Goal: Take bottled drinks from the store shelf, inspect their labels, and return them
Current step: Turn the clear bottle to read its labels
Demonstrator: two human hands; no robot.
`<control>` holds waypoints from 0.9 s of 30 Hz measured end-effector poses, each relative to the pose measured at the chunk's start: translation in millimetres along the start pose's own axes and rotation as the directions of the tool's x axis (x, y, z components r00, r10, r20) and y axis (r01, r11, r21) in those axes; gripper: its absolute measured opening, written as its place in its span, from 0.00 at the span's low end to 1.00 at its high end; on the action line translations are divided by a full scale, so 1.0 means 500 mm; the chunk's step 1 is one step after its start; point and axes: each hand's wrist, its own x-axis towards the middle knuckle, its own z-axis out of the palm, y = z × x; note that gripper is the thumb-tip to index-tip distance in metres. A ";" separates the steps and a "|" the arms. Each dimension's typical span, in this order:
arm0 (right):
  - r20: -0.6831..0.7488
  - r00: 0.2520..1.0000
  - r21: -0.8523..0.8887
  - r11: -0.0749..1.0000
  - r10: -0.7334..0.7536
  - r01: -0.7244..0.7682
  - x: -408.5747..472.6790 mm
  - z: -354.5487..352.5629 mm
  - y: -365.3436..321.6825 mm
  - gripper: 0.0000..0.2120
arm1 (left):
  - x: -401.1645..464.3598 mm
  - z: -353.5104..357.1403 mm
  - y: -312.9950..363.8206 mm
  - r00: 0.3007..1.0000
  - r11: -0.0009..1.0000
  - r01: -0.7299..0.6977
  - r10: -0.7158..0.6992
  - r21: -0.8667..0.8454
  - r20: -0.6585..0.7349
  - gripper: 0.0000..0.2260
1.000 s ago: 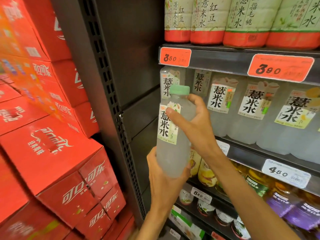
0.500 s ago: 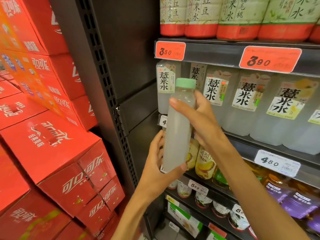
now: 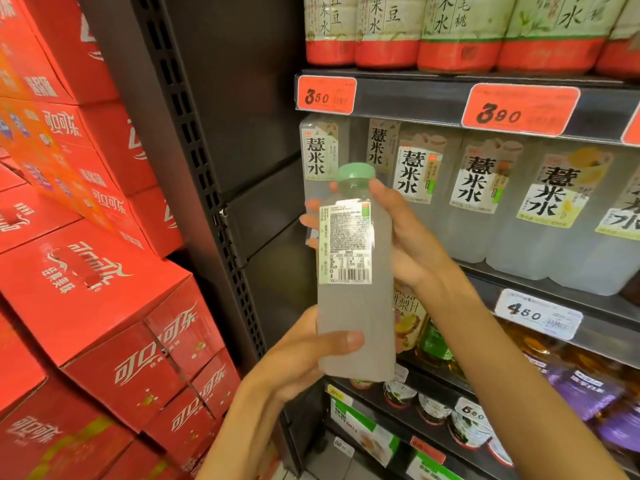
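Note:
A tall bottle (image 3: 356, 306) of cloudy white drink with a green cap stands upright in front of the shelf, held in both hands. Its back label with small print and a barcode faces me. My left hand (image 3: 304, 358) grips the bottle's lower part, thumb across the front. My right hand (image 3: 401, 237) holds the upper part from behind, fingertips showing at the left edge and thumb near the neck. Matching bottles (image 3: 415, 188) with large black characters stand in a row on the middle shelf (image 3: 540, 289) behind.
Red cola cartons (image 3: 97, 306) are stacked high on the left. A dark perforated shelf upright (image 3: 207, 202) stands between them and the shelves. Red-bottomed bottles (image 3: 457, 36) fill the top shelf, juice bottles and small jars the lower ones. Orange price tags (image 3: 519, 110) hang on the shelf edges.
The bottle has been turned about its axis, so the back label with the barcode now faces me. Both hands kept hold of it, left low, right high.

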 end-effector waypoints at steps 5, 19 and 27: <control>-0.091 0.989 -0.183 0.979 -0.113 0.095 0.002 -0.005 0.004 0.29 | -0.004 -0.009 -0.021 1.000 0.995 -0.006 0.004 -0.103 -0.014 0.25; -0.127 0.976 -0.063 0.984 -0.175 0.168 0.000 -0.004 0.014 0.18 | 0.014 0.022 -0.036 0.997 0.931 0.023 -0.046 -0.365 -0.054 0.22; -0.282 0.926 -0.283 0.944 -0.250 0.169 -0.005 -0.014 0.003 0.18 | 0.008 0.008 -0.026 0.987 0.987 0.065 -0.085 -0.145 -0.135 0.35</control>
